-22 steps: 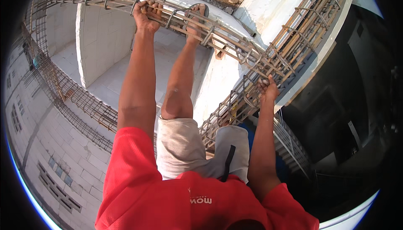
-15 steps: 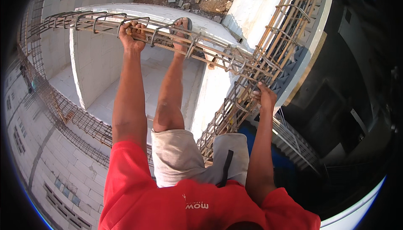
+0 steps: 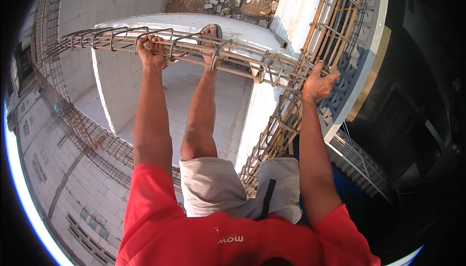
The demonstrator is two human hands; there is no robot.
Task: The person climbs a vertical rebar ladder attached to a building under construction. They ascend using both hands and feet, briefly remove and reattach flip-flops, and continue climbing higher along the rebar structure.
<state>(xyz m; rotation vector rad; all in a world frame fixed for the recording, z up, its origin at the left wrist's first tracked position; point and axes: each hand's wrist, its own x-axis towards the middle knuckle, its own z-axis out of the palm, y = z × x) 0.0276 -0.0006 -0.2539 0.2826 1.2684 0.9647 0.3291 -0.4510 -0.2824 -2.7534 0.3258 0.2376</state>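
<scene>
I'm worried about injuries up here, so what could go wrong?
The left hand grips the cage and could get pinched if it shifts. The foot, partly behind the bars, might slip or catch. The bare right hand, beside the other cage, could get scratched.

A worker (image 3: 208, 229) in a red short-slv. T-shirt (image 3: 189, 249) w/ sm. white print (image 3: 230, 240) across the front, plus lt. grey-beige shorts (image 3: 211, 181) w/ blk. strap (image 3: 268, 200) at ctr.; dark open-toed sandal (image 3: 218, 32) on foot (image 3: 210, 33); left hand (image 3: 151, 52) & right hand (image 3: 318, 84) bare, as are forearms (image 3: 151, 115).
</scene>
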